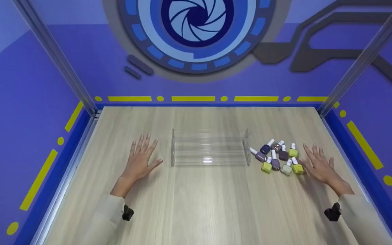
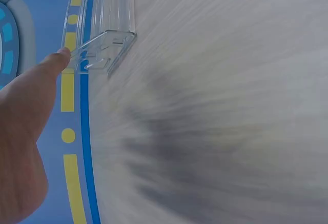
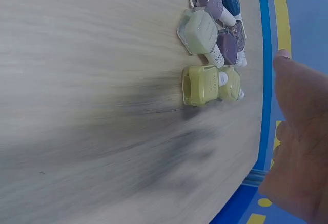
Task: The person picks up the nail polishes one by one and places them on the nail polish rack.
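Note:
A clear acrylic tiered rack [image 1: 210, 149] stands near the middle of the wooden table. My left hand [image 1: 141, 160] is spread flat to the left of the rack, apart from it and holding nothing; in the left wrist view its thumb [image 2: 59, 60] shows in front of the rack's end. Right of the rack lies a loose cluster of nail polish bottles with white caps: yellow [image 1: 266, 166], purple [image 1: 275, 164], dark blue [image 1: 265, 148], pale green [image 1: 286, 169] and glittery ones. My right hand [image 1: 320, 165], fingers spread, is just right of the bottles and holds none.
Blue printed panels [image 1: 196, 85] with yellow marks enclose the table [image 1: 202, 204] at the back and both sides. Metal posts [image 1: 63, 64] rise at the back corners. A black wrist device [image 1: 128, 213] sits at each cuff.

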### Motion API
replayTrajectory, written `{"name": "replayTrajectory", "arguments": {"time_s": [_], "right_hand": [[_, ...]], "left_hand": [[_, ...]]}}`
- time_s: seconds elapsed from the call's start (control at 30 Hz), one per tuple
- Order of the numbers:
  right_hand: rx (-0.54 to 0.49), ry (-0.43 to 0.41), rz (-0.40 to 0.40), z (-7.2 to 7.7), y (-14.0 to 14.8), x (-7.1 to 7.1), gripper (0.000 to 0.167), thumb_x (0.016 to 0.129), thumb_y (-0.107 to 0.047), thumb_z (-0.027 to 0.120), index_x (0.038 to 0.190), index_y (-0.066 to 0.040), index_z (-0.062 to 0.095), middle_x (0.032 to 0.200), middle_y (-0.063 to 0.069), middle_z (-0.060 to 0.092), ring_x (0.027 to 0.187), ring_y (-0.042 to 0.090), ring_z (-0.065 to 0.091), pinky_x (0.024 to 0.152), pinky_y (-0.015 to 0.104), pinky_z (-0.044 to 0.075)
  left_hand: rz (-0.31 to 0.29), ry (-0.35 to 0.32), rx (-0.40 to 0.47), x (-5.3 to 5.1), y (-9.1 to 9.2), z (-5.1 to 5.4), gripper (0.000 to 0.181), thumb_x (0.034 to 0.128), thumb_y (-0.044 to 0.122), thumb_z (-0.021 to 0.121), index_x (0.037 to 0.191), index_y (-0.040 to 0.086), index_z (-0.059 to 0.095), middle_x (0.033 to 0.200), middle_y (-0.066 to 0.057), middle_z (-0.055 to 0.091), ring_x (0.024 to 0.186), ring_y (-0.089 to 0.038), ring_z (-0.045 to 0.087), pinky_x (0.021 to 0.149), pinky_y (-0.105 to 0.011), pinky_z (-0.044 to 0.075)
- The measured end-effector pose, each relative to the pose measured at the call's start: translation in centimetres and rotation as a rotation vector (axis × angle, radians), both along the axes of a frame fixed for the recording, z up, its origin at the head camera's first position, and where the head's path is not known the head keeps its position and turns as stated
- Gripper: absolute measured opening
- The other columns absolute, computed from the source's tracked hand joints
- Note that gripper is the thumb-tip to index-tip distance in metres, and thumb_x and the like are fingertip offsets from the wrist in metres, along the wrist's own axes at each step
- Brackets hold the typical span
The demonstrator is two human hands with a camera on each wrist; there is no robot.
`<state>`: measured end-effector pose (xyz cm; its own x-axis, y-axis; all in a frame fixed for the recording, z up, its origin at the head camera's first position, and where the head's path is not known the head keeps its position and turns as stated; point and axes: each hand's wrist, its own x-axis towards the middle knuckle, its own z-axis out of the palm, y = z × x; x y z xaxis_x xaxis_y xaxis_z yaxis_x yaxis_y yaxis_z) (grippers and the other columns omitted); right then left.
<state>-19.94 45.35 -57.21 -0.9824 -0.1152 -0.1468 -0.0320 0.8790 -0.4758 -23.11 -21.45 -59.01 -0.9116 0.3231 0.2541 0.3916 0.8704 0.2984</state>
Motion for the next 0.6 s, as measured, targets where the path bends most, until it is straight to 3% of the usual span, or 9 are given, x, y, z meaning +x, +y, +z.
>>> {"name": "replayTrajectory", "arguments": {"time_s": [0.17,0.37,0.47,0.6], "right_hand": [[0.005,-0.006,0.002,-0.4,0.3,0.2,0.076,0.108,-0.044,0.044,0.164,-0.007,0.009,0.162,0.041,-0.004,0.149,0.062,-0.009,0.109,0.087,-0.010],[0.003,0.001,0.004,-0.8,0.2,-0.1,0.074,0.108,-0.042,0.045,0.160,0.002,0.017,0.160,0.045,0.005,0.148,0.064,0.000,0.113,0.085,-0.003],[0.035,0.018,-0.004,-1.0,-0.1,-0.4,0.070,0.108,-0.039,0.046,0.157,0.007,0.024,0.158,0.046,0.016,0.146,0.065,0.010,0.112,0.085,0.007],[0.075,0.038,-0.019,-1.3,-0.5,-0.9,0.066,0.109,-0.037,0.043,0.150,0.014,0.033,0.150,0.046,0.032,0.139,0.066,0.026,0.108,0.082,0.024]], "left_hand": [[-0.016,-0.065,0.119,-0.2,1.3,-0.6,0.076,0.0976,0.038,0.066,0.159,0.007,0.034,0.168,-0.027,0.017,0.156,-0.050,0.014,0.125,-0.070,0.010],[0.000,-0.258,0.398,-0.7,2.7,-1.5,0.073,0.1043,0.032,0.058,0.163,0.007,0.022,0.170,-0.027,0.009,0.156,-0.049,0.010,0.125,-0.070,0.016],[0.003,-0.350,0.487,-0.8,3.2,-2.1,0.072,0.1066,0.030,0.055,0.164,0.009,0.017,0.171,-0.025,0.007,0.157,-0.047,0.011,0.125,-0.069,0.016],[0.005,-0.413,0.546,-0.8,3.9,-2.7,0.072,0.1076,0.026,0.053,0.165,0.010,0.013,0.171,-0.024,0.007,0.158,-0.044,0.011,0.128,-0.065,0.012]]}}
